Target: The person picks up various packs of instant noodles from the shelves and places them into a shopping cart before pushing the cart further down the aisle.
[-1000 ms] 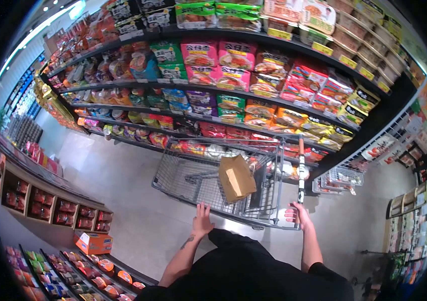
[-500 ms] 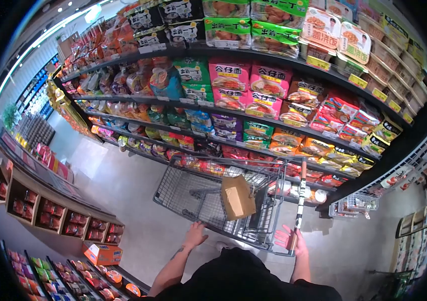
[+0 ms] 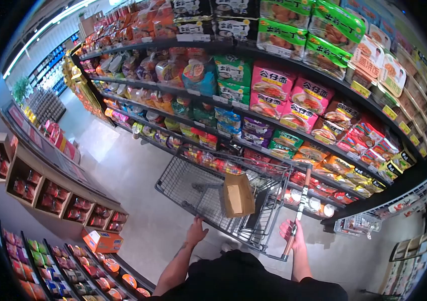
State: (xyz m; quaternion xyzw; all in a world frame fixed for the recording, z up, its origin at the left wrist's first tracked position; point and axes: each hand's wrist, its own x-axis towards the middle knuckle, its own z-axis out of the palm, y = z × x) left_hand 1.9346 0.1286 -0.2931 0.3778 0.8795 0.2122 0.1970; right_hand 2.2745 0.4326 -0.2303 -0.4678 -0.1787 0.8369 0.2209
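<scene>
A wire shopping cart (image 3: 213, 195) stands in front of me, with an open cardboard box (image 3: 239, 196) inside its basket. My right hand (image 3: 293, 233) is at the cart's handle (image 3: 301, 203), its fingers curled around the lower part of the bar. Beside the basket's near side, my left hand (image 3: 197, 232) hangs free over the floor. Its fingers are loosely stretched and hold nothing.
Shelves packed with instant noodles (image 3: 268, 90) run along the far side of the cart. Wooden display bins (image 3: 53, 198) and an orange carton (image 3: 103, 241) stand at the left. More wire baskets (image 3: 359, 223) are at the right, near the shelf's end.
My right hand's spread fingers have closed around the handle. My left hand has shifted slightly right and up. The view has turned, so the shelves sit farther right.
</scene>
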